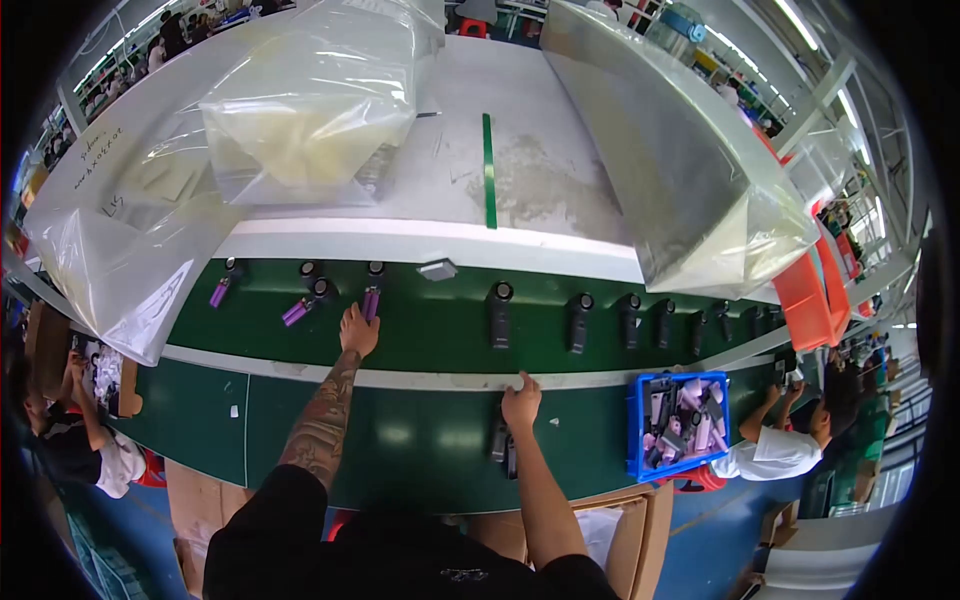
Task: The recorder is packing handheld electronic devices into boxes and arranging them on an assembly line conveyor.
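My left hand [358,332] reaches over the green belt, its fingers closed at the lower end of a purple-handled device [372,298] with a round dark head. Left of it lie more of the kind, among them a purple one [298,312] and another purple one [219,292]. My right hand [521,402] is at the belt's near rail, fingers partly stretched out, with nothing seen in it. Below that hand, two dark devices [498,442] lie on the green bench, partly hidden by my wrist. A black device [501,320] lies on the belt beyond it.
Several black devices [580,325] line the belt to the right. A blue crate [634,430] of purple and black devices stands on the bench. A small grey block [437,269] sits at the belt's far edge. Large plastic-wrapped packs [310,110] stand behind. Other people [785,440] sit at both sides.
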`<state>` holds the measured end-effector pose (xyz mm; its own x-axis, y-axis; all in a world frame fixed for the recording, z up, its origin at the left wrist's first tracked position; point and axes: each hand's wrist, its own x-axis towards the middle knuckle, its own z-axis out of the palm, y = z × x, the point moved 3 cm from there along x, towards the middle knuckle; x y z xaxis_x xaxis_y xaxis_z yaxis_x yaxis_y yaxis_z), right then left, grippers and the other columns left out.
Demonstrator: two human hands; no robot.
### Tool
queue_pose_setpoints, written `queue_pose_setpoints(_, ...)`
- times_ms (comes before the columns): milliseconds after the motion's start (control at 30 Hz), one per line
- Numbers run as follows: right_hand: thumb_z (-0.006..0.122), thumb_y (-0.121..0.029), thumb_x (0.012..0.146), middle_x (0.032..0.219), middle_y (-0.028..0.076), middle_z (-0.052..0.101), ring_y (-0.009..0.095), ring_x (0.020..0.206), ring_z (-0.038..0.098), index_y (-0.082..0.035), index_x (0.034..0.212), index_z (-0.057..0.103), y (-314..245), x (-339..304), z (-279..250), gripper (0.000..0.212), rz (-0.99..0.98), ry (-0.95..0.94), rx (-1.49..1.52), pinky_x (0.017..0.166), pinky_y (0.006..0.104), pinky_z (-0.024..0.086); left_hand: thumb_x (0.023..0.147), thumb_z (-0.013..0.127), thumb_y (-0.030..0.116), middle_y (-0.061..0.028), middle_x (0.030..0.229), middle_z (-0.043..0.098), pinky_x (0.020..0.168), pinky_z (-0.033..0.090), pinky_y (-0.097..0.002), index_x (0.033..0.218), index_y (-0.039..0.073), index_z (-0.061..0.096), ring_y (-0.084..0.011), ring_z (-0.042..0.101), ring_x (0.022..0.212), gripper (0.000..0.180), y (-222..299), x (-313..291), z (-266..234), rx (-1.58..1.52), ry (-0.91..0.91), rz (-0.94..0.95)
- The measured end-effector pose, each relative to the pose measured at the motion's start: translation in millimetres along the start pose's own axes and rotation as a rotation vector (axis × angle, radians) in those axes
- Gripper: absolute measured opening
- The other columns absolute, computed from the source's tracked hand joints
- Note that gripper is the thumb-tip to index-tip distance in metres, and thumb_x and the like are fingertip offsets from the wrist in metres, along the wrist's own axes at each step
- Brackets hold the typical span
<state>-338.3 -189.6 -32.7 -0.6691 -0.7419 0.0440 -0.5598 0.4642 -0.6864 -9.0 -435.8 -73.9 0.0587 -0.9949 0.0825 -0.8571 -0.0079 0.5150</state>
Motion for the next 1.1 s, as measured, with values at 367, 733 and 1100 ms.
queue_pose_setpoints(367, 0.069, -0.029, 0.085, 0.087, 0.006, 0.070, 0.028, 0.079, 0.067, -0.009, 0.119, 0.065, 34, -24, -35, 0.040, 0.128, -0.290, -0.145, 0.074, 0.0391, 0.053, 0.084, 0.060, 0.006, -0.0145, 0.095, 0.060, 0.078, 0.057, -0.0377, 0.112, -0.001, 0.047, -0.0248, 0.063, 0.079, 0.031, 89, -24, -5, -1.225, -0.824, -0.422)
queue_pose_setpoints(733, 0.052, -0.001, 0.078, 0.101, 0.016, 0.063, 0.040, 0.085, 0.063, -0.012, 0.111, 0.070, 19, -16, -58, 0.039, -0.138, -0.007, -0.119, 0.075, 0.0470, 0.053, 0.096, 0.056, 0.003, -0.0131, 0.112, 0.059, 0.084, 0.051, -0.0341, 0.130, 0.003, 0.043, -0.0221, 0.060, 0.088, 0.037, 126, -186, -127, -1.732, -0.767, -0.288)
queue_pose_setpoints(1100, 0.048, 0.006, 0.089, 0.113, 0.025, 0.062, 0.024, 0.094, 0.066, 0.012, 0.124, 0.048, -17, -91, -148, 0.036, 0.569, -0.145, 1.251, 0.077, 0.0224, 0.055, 0.104, 0.048, 0.029, -0.0156, 0.108, 0.066, 0.073, 0.055, -0.0286, 0.122, -0.001, 0.050, -0.0205, 0.067, 0.081, 0.035, 128, -248, -159, -1.447, -0.802, -0.360)
